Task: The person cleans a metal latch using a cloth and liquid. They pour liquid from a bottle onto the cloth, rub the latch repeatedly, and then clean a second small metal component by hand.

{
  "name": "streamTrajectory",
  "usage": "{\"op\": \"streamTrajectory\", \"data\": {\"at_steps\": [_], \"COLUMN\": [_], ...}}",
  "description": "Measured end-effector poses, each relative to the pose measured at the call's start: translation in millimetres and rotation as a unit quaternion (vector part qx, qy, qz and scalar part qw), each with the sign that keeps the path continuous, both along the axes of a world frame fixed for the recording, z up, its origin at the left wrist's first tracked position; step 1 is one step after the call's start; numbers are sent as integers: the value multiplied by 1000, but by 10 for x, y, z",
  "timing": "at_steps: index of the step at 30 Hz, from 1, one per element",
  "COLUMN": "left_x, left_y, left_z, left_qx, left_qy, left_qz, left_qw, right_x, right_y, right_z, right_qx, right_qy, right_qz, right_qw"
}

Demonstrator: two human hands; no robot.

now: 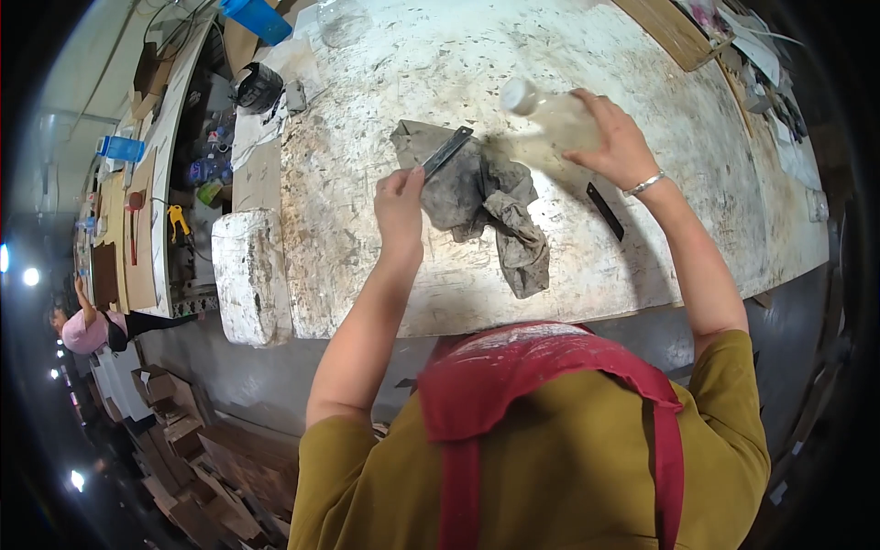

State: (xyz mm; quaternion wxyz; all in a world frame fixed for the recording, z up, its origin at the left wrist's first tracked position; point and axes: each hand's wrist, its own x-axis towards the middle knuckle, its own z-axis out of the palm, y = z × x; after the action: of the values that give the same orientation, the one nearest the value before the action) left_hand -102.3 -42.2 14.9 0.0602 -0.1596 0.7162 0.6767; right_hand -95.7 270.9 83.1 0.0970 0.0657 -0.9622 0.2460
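Note:
My left hand point(400, 206) pinches one end of a flat dark metal strip point(448, 150) and holds it over a crumpled grey rag point(490, 197) on the worn white worktable point(367, 238). My right hand point(616, 137) grips a clear plastic bottle point(555, 117) with a white cap, tilted so the cap points left toward the rag. A second dark metal strip point(605, 211) lies on the table just below my right wrist, which wears a silver bracelet.
A blue container point(258, 18) and a dark round object point(258, 87) sit at the table's far left corner. A white foam block point(247, 275) hangs at the left edge. Flat cardboard point(674, 32) and clutter lie far right. Another person point(87, 330) works at far left.

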Motion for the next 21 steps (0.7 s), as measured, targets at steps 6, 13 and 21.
{"op": "streamTrajectory", "data": {"at_steps": [6, 13, 21], "left_x": [-94, -82, -120], "left_y": [115, 102, 20], "left_z": [-241, -260, -433], "left_qx": [-32, -60, -86], "left_qy": [-12, 30, 69], "left_qz": [-5, -9, -40], "left_qw": [999, 998, 993], "right_x": [-83, -159, -141], "right_y": [-479, -589, -738], "right_z": [150, 236, 314], "right_qx": [227, 300, 310], "right_qy": [-80, -75, -54], "right_qz": [104, 111, 126], "right_qw": [965, 945, 941]}}
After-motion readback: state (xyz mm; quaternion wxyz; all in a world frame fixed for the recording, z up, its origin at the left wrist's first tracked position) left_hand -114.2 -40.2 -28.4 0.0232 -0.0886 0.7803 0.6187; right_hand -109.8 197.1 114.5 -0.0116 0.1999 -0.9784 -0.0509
